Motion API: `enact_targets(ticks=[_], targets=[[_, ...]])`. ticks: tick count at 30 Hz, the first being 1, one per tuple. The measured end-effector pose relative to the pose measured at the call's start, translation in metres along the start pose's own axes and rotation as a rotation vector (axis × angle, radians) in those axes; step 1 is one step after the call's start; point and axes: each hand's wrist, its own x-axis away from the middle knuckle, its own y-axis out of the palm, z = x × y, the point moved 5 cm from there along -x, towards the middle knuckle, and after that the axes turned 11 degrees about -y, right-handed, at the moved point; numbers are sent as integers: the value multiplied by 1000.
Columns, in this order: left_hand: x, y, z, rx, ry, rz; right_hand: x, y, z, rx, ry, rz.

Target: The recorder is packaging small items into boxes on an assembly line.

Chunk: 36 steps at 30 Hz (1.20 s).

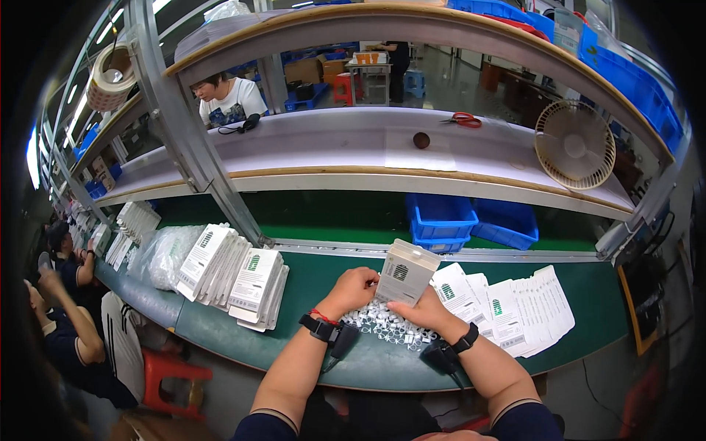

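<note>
Spanning the upper view, a wooden-edged shelf point(316, 147); below it, a green counter point(596, 298). Clock centred on the held box.

White flat boxes point(540, 309) fanned on the counter at 4 o'clock, overlapping; two tilted stacks point(254, 283) of the same sort at 9, side by side. Beyond these, also 9, a crumpled clear bag point(163, 257). Round cream slatted basket point(575, 143) on the shelf at 2. Blue bins point(443, 217) behind the counter's back rail, 1 to 2 o'clock.

Held box point(408, 270): white, green mark on its face, tilted upright above the counter, between the two hands. Right hand point(426, 309) grasping it at the lower right, thumb along the bottom edge. Left hand point(357, 289) has fingers curled at the left edge; cannot tell whether they pinch it.

Dark bands on both wrists; red cord on the left one. Red-handled scissors point(465, 120) on the shelf at 1 o'clock, small dark disc point(421, 140) at 12. Smallest: loose white pieces point(390, 327) heaped under the hands, between 6 and 7.
</note>
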Motion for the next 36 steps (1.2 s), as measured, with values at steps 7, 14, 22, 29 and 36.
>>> enact_targets(ticks=[7,14,22,29,36], targets=[[4,0,-16,-9,81,25,0,14,15,1,9,-5],[1,9,-1,30,157,-12,14,3,26,4,107,32],[5,11,-5,44,70,-16,12,4,21,-47,151,63],[2,8,-2,48,89,-53,10,0,25,-16,122,53],[1,10,-5,19,67,-54,10,3,22,-44,112,52]])
